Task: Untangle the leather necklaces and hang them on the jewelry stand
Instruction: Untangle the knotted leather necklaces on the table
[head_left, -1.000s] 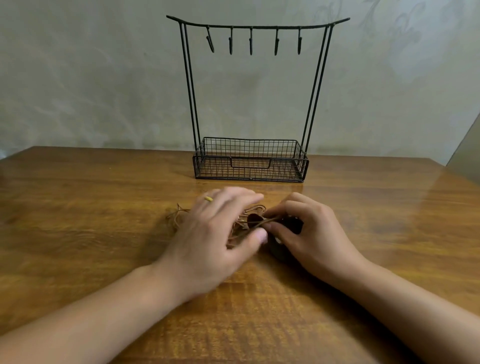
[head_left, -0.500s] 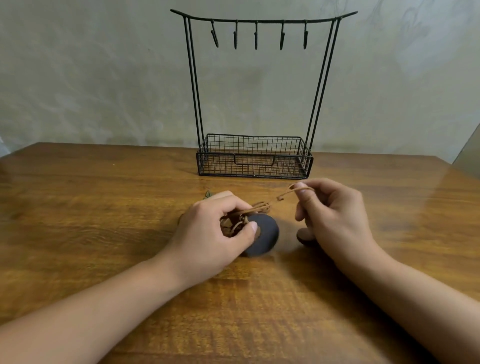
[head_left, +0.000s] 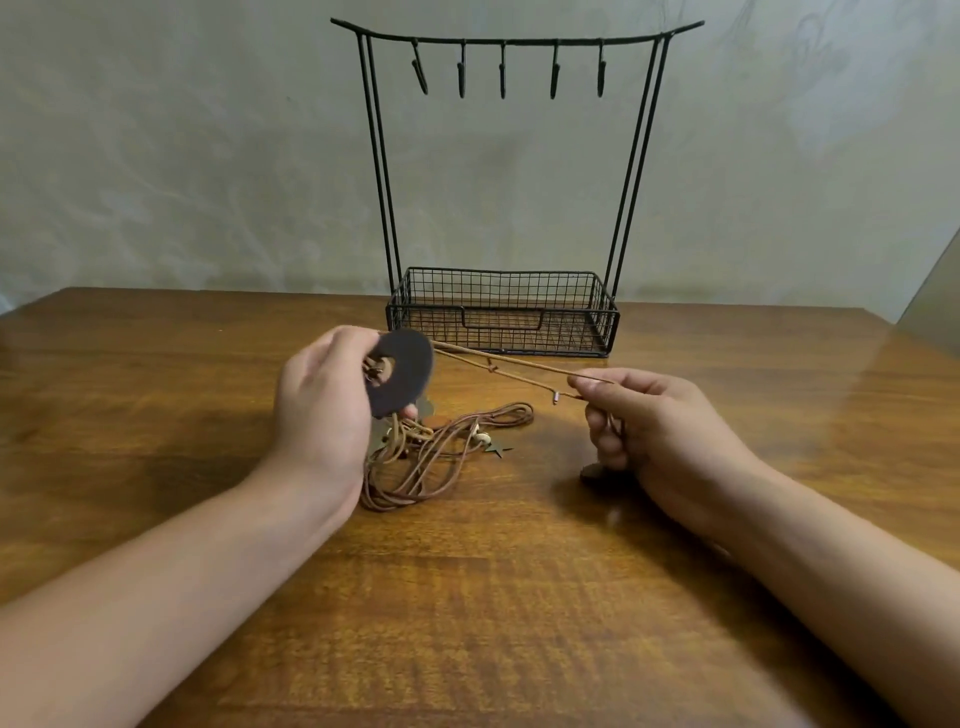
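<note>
The left hand (head_left: 322, 410) grips a dark ring pendant (head_left: 400, 371) while the right hand (head_left: 649, 421) pinches its taut cord (head_left: 519, 366), the tangled leather necklaces (head_left: 431, 457) lying between them, the jewelry stand (head_left: 504, 317) beyond.

No readable text, labels, brands, numbers or signs anywhere in frame.

left hand (head_left: 322, 410): raised, fingers curled, gripping | right hand (head_left: 644, 421): pinching
</note>
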